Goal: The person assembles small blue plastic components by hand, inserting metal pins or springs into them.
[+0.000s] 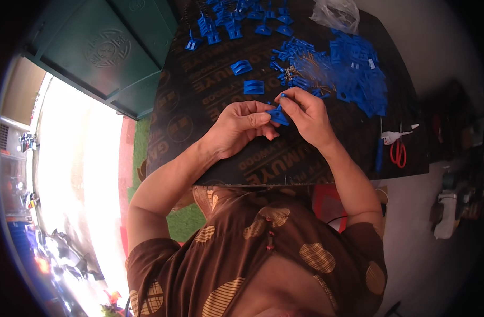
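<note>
Blue plastic part (pixel 278 115) half hidden by fingers, left hand (pixel 241 127) and right hand (pixel 305 113) both pinching it

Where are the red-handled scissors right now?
In the head view, the red-handled scissors lie near the right edge of the dark table, on the person's right, beyond the right hand and below the big heap of blue plastic parts.

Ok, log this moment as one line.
left hand: pinching small blue plastic part | right hand: on same part | blue parts pile: behind hands | scissors: right, untouched
</note>
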`<state>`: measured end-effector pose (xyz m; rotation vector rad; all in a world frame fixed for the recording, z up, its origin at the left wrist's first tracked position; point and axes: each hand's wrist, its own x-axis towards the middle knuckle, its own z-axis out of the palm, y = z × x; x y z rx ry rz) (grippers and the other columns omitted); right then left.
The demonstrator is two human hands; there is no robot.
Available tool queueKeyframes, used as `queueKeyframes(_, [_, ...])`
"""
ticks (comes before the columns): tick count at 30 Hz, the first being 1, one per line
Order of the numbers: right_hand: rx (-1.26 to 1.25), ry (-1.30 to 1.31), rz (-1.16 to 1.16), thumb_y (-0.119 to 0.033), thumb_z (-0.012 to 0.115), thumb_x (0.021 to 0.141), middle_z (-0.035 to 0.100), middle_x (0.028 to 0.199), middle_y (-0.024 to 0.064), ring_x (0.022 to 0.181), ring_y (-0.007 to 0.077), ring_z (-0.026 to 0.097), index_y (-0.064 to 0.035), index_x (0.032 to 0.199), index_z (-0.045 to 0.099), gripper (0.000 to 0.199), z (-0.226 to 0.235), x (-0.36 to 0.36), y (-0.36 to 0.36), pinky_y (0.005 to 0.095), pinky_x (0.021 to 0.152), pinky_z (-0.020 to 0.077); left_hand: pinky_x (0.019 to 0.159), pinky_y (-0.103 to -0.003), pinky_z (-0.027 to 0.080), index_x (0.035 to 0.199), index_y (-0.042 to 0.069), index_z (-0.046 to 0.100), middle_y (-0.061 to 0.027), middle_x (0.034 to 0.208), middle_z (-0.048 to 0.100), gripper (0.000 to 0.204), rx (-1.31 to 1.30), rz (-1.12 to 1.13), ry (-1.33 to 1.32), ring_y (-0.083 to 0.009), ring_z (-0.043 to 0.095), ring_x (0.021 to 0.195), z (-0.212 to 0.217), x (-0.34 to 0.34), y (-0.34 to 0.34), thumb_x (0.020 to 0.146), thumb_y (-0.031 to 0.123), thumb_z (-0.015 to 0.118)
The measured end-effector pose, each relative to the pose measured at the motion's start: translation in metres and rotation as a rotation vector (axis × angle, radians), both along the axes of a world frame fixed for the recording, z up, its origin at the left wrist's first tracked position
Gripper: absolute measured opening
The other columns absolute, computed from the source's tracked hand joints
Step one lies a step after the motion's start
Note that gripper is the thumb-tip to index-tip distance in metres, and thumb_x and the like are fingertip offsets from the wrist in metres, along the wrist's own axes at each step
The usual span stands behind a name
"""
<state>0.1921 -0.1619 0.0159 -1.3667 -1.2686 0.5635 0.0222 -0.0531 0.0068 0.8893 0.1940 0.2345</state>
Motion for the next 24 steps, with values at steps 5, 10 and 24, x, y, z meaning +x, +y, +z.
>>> queueKeyframes(5, [-0.014, 0.005, -0.01, -0.018, 0.057, 0.094, 0.063, 0.077, 0.006, 0.071, 0.0105, 0.057, 0.001, 0.096, 0.064, 0.02, 0.0016, -0.0012, -0.0006, 0.0262, 0.063, 0.0457, 0.089, -0.039, 0.05, 0.117, -0.008, 0.053, -0.0143, 0.103, 0.064, 0.038, -0.022, 0.01, -0.011, -0.0184, 0.063, 0.08, -0.0008, 0.0007, 0.0008, 0.091, 0.017, 0.063])
queueKeyframes(10, [-0.007, -0.024, -0.017, -0.023, 0.056, 0.096, 0.064, 0.079, 0.0064, 0.072, 0.0109, 0.057, 0.0014, 0.1, 0.064, 0.026, -0.003, 0.0003, -0.0002, 0.0262, 0.064, 0.0459, 0.088, -0.038, 0.05, 0.118, -0.007, 0.052, -0.0164, 0.103, 0.064, 0.036, -0.036, 0.074, -0.036, -0.0185, 0.063, 0.08, -0.001, 0.0002, 0.0026, 0.092, 0.016, 0.062])
queueKeyframes(24, [-0.114, 0.012, 0.04, -0.025, 0.064, 0.092, 0.067, 0.083, 0.0053, 0.072, 0.0079, 0.057, 0.0028, 0.102, 0.065, 0.03, -0.0013, -0.0019, -0.0019, 0.0238, 0.064, 0.046, 0.087, -0.036, 0.049, 0.113, -0.005, 0.055, -0.0115, 0.091, 0.065, 0.03, -0.025, 0.162, -0.049, -0.0183, 0.063, 0.08, 0.0026, -0.0005, 0.0048, 0.091, 0.014, 0.063])
